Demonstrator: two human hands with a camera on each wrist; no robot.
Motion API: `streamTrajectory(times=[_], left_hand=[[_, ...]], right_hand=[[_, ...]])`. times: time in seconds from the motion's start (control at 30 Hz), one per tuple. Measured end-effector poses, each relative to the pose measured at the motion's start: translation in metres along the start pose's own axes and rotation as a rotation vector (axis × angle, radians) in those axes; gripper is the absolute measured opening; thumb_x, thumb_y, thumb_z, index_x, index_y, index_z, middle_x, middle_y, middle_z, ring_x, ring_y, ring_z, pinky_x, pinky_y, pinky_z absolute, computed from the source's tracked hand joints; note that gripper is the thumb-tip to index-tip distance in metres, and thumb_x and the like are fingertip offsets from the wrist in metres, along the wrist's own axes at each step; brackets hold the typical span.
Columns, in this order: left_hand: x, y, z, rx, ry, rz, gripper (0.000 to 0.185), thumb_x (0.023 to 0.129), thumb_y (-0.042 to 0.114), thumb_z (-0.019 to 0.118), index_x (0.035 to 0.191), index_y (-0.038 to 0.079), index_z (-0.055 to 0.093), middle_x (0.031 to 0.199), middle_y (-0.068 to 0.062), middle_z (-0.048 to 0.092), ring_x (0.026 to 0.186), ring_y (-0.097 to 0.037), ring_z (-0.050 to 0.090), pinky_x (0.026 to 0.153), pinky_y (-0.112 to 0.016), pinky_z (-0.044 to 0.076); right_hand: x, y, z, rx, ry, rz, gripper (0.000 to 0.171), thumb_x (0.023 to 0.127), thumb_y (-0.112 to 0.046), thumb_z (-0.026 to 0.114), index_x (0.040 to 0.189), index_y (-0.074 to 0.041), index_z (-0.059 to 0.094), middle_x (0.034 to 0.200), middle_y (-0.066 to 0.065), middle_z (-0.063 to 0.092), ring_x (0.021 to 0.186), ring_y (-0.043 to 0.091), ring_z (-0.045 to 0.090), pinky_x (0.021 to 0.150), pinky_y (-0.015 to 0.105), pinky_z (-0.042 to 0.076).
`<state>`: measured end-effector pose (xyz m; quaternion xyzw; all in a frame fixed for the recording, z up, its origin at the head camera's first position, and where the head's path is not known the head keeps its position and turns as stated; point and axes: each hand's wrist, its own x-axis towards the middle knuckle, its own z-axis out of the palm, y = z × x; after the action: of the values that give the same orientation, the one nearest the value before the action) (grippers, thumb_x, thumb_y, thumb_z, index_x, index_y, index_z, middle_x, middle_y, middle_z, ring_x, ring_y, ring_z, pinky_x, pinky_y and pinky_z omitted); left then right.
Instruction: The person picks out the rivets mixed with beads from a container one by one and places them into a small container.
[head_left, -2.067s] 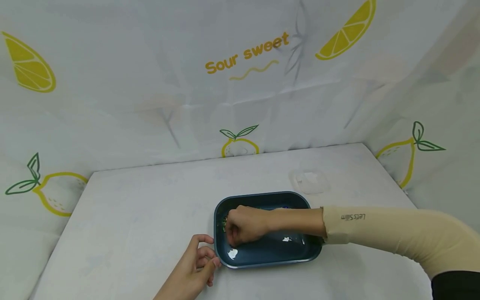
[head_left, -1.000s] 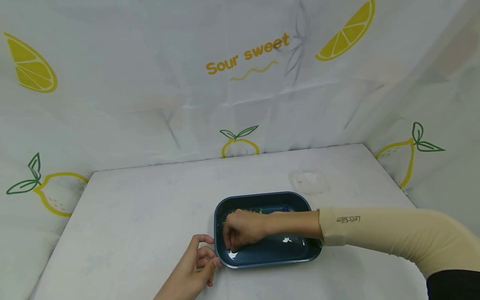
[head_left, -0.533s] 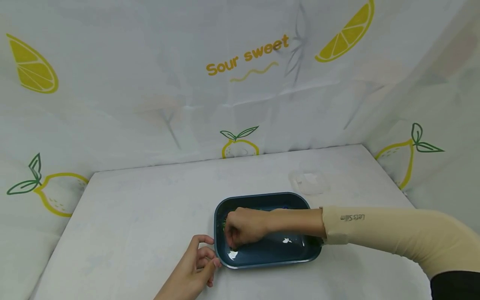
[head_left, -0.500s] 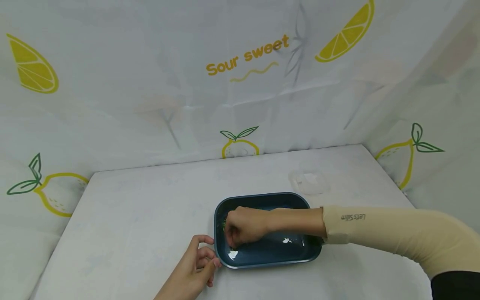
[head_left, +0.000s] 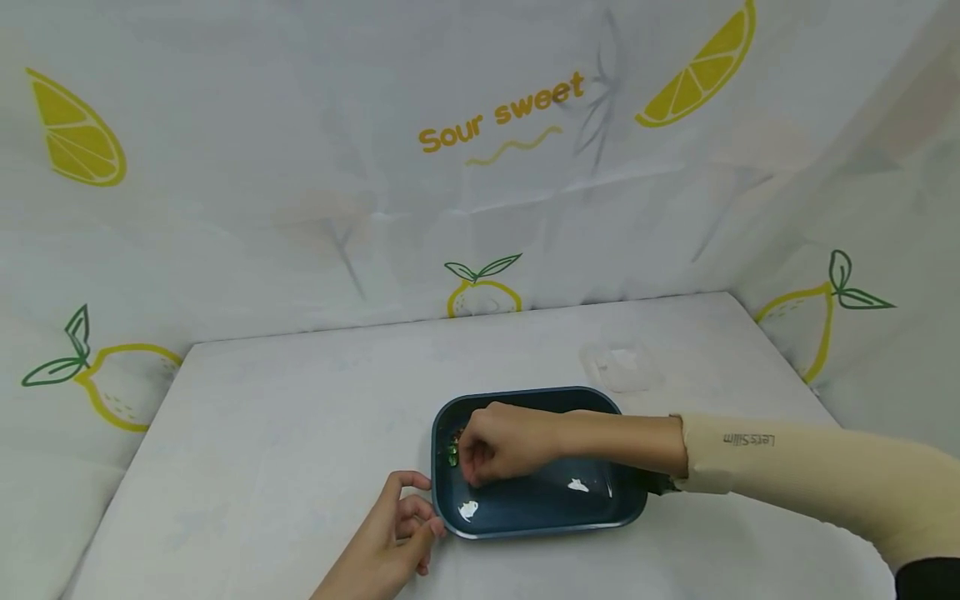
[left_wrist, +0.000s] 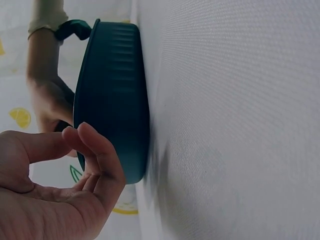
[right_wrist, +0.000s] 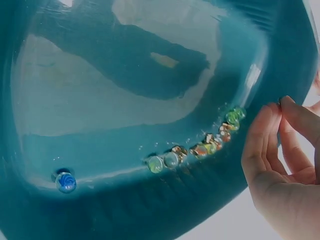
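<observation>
My right hand (head_left: pixel 513 440) has drawn back slightly, fingertips together; whether they pinch anything, I cannot tell. More marbles (right_wrist: pixel 200 151) now show inside the tub (head_left: pixel 525 510), within reach. My left hand's (head_left: pixel 378 546) loosely bent fingers touch it.

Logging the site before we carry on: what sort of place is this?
Probably a makeshift tabletop work or filming booth: a white-covered table, lemon-printed cloth hung behind and at the sides, and a blue tray holding marbles.
</observation>
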<state>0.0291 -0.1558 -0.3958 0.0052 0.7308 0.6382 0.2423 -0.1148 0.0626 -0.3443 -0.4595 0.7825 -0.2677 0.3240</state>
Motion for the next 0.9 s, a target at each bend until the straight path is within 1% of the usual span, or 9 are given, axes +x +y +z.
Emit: streamTrajectory(times=[0.23, 0.53, 0.7, 0.9], left_hand=[[0.000, 0.000, 0.000, -0.006, 0.008, -0.006, 0.048, 0.109, 0.012, 0.061, 0.145, 0.003, 0.030, 0.100, -0.010, 0.065, 0.066, -0.011, 0.059, 0.064, -0.025, 0.051], [0.000, 0.000, 0.001, -0.007, 0.015, 0.003, 0.046, 0.111, 0.013, 0.060, 0.145, 0.003, 0.031, 0.098, -0.010, 0.065, 0.065, -0.010, 0.059, 0.064, -0.025, 0.052], [0.000, -0.001, 0.001, -0.011, 0.014, 0.000, 0.046, 0.111, 0.012, 0.060, 0.145, 0.003, 0.030, 0.098, -0.010, 0.064, 0.066, -0.010, 0.059, 0.064, -0.025, 0.052], [-0.001, 0.000, 0.001, -0.015, 0.021, -0.011, 0.046, 0.111, 0.012, 0.060, 0.146, 0.003, 0.030, 0.098, -0.010, 0.064, 0.066, -0.012, 0.058, 0.063, -0.025, 0.051]], right_hand=[[-0.009, -0.003, -0.010, 0.018, 0.037, -0.038, 0.007, 0.099, -0.007, 0.076, 0.095, -0.011, 0.080, 0.084, -0.008, 0.073, 0.071, -0.006, 0.060, 0.071, 0.016, 0.057], [-0.019, -0.006, -0.021, 0.042, 0.070, -0.037, 0.004, 0.100, -0.009, 0.075, 0.099, -0.008, 0.080, 0.087, -0.007, 0.075, 0.073, -0.005, 0.062, 0.073, 0.018, 0.058], [-0.026, -0.007, -0.025, 0.042, 0.097, -0.056, 0.003, 0.099, -0.010, 0.077, 0.098, -0.010, 0.079, 0.090, -0.007, 0.076, 0.076, -0.005, 0.063, 0.076, 0.020, 0.060], [-0.035, -0.008, -0.032, 0.047, 0.149, -0.063, 0.004, 0.099, -0.011, 0.077, 0.098, -0.014, 0.080, 0.090, -0.008, 0.075, 0.077, -0.003, 0.065, 0.077, 0.022, 0.061]])
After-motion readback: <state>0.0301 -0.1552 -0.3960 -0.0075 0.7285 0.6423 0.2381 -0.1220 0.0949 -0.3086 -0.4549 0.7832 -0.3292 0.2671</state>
